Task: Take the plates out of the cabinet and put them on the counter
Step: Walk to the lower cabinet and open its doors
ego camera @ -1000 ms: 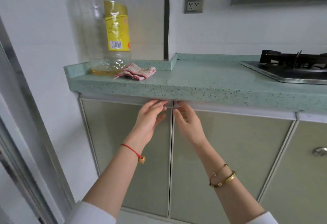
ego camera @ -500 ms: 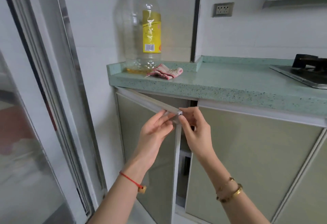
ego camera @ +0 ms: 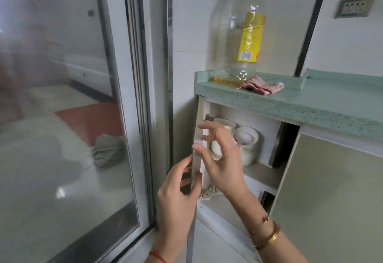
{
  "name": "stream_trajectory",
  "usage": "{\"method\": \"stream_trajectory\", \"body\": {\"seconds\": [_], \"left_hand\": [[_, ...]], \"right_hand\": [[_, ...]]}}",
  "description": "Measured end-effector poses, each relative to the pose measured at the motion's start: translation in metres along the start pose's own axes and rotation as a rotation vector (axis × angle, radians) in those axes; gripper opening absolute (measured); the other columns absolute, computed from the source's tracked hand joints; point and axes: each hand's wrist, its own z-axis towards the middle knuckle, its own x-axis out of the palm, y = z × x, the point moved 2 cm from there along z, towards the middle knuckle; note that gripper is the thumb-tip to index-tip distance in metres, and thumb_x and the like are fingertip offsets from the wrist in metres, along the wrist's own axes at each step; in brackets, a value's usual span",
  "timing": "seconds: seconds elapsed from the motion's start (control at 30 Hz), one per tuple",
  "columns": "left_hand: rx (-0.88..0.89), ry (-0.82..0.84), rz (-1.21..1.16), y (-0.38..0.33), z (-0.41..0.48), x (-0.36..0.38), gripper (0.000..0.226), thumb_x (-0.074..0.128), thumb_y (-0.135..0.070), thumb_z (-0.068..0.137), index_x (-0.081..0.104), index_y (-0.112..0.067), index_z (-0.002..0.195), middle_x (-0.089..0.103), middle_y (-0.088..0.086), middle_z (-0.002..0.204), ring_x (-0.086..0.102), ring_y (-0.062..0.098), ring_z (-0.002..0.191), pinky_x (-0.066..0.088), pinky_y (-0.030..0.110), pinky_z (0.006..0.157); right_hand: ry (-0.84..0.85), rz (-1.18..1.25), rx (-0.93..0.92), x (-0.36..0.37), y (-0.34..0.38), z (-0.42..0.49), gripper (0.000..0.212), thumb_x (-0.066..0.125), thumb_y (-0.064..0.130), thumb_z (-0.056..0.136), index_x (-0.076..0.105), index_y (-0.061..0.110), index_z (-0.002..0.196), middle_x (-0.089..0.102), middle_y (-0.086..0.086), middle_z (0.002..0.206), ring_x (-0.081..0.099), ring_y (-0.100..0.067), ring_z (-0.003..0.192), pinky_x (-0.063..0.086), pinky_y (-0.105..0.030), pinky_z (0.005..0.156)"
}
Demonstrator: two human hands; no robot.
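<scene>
The left cabinet door (ego camera: 195,159) stands swung wide open, seen edge-on. My left hand (ego camera: 178,196) grips its edge from the left side. My right hand (ego camera: 219,157) is at the same edge from the right, fingers spread and touching it. Inside the cabinet, on the upper shelf (ego camera: 263,172), white dishes (ego camera: 245,138) stand on edge, partly hidden behind my right hand. The green speckled counter (ego camera: 310,101) runs above the cabinet.
A large, nearly empty oil bottle (ego camera: 240,40) and a pink rag (ego camera: 261,86) sit on the counter's left end. A glass sliding door (ego camera: 134,96) stands close on the left. The right cabinet door (ego camera: 331,190) is shut. Something dark (ego camera: 279,144) leans inside the cabinet.
The left cabinet door has swung from shut to fully open, showing the shelf and white dishes. Both hands followed its edge leftward, and the view turned left.
</scene>
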Motion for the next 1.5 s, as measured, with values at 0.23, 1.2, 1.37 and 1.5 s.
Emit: {"method": "stream_trajectory", "body": {"seconds": [0.23, 1.2, 1.37, 1.5], "left_hand": [[-0.012, -0.27, 0.198, 0.035, 0.025, -0.057, 0.049, 0.074, -0.002, 0.085, 0.064, -0.017, 0.131, 0.074, -0.004, 0.117, 0.073, 0.004, 0.096, 0.06, 0.025, 0.083], [-0.067, -0.238, 0.104, 0.089, 0.06, -0.079, 0.037, 0.064, 0.0, 0.09, 0.061, -0.017, 0.123, 0.058, -0.002, 0.122, 0.059, 0.018, 0.111, 0.052, 0.041, 0.095], [-0.16, 0.198, -0.133, 0.071, 0.054, -0.005, 0.024, 0.063, -0.008, 0.094, 0.068, -0.021, 0.113, 0.07, -0.008, 0.109, 0.066, 0.013, 0.103, 0.055, 0.033, 0.088], [-0.256, 0.573, -0.269, 0.047, 0.047, 0.078, 0.034, 0.062, -0.014, 0.095, 0.062, -0.019, 0.128, 0.067, -0.009, 0.125, 0.062, 0.002, 0.114, 0.052, 0.033, 0.1]], "right_hand": [[0.236, 0.069, -0.135, 0.096, 0.008, 0.017, 0.025, 0.06, 0.017, 0.096, 0.06, 0.017, 0.12, 0.058, 0.003, 0.123, 0.052, -0.013, 0.124, 0.043, -0.041, 0.104], [0.115, -0.076, 0.043, 0.137, -0.023, 0.023, 0.045, 0.049, 0.018, 0.099, 0.043, 0.021, 0.144, 0.046, 0.007, 0.144, 0.036, -0.011, 0.138, 0.027, -0.033, 0.118], [-0.133, -0.34, 0.242, 0.042, -0.067, -0.012, 0.028, 0.052, 0.011, 0.095, 0.061, 0.018, 0.121, 0.06, 0.005, 0.116, 0.049, -0.012, 0.11, 0.04, -0.032, 0.099], [-0.245, -0.601, 0.312, -0.038, -0.086, -0.03, 0.025, 0.056, 0.006, 0.092, 0.065, 0.012, 0.116, 0.064, -0.003, 0.112, 0.052, -0.025, 0.107, 0.043, -0.037, 0.096]]}}
